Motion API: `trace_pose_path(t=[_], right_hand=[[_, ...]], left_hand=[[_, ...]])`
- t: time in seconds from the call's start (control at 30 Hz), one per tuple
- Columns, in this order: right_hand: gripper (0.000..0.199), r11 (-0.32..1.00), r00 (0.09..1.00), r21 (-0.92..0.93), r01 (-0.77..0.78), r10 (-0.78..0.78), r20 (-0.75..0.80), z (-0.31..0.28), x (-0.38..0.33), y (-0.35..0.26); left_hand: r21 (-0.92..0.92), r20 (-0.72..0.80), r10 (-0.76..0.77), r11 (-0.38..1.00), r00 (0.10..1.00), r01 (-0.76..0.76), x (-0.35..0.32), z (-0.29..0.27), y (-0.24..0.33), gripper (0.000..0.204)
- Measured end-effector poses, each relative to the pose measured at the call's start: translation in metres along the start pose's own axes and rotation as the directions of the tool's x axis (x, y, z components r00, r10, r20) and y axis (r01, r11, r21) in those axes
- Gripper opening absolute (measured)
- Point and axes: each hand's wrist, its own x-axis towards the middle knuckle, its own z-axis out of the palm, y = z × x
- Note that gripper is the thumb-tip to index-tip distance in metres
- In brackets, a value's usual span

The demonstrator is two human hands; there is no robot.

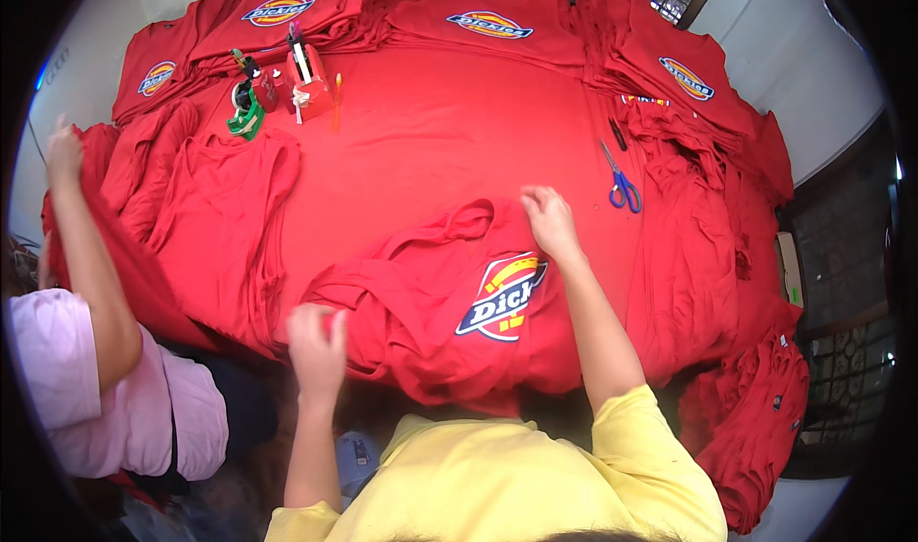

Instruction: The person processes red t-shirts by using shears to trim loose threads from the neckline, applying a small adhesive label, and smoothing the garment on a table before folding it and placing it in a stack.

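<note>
Red cloth covers the whole table (449, 131), w/ stacks of red shirts round the rim. Right hand (547, 219): fingers spread flat, loose, pressing the red tank top (449, 303) near its neck/strap end, not clenched. Left hand (317, 339): fingers pinched on the top's near-left hem, bunching fabric. Top lies crumpled at the table's near edge, logo patch up, just in front of the person. Prob. light, soft, floppy, wrinkles easily; best held by hem or straps. Blue-handled scissors (622, 184) sit further out to the right; a co-worker's arm (91, 265) reaches over a pile at far left.
</note>
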Motion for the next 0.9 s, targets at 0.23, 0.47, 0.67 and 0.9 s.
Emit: trace_pose_path(t=[0.23,0.47,0.67,0.9], right_hand=[[0.053,0.899,0.923,-0.211,0.384,-0.381,0.057,0.073,-0.043,-0.014],[0.014,0.929,0.813,0.098,-0.356,0.360,-0.457,-0.078,-0.218,0.071],[0.037,0.244,0.745,0.768,-0.592,0.530,0.405,-0.107,-0.310,0.078],[0.025,-0.164,0.888,0.887,-0.432,-0.250,0.386,-0.133,-0.333,-0.003]], left_hand=[[0.332,0.026,0.130,0.934,0.991,-0.131,0.052,0.091,0.015,0.034],[-0.807,0.573,0.112,0.253,0.812,0.534,-0.016,0.031,0.013,0.036],[-0.085,0.817,0.562,-0.095,0.124,0.992,-0.084,0.045,0.018,0.060],[-0.525,0.605,0.611,-0.175,0.510,0.833,-0.024,-0.017,0.056,0.070]])
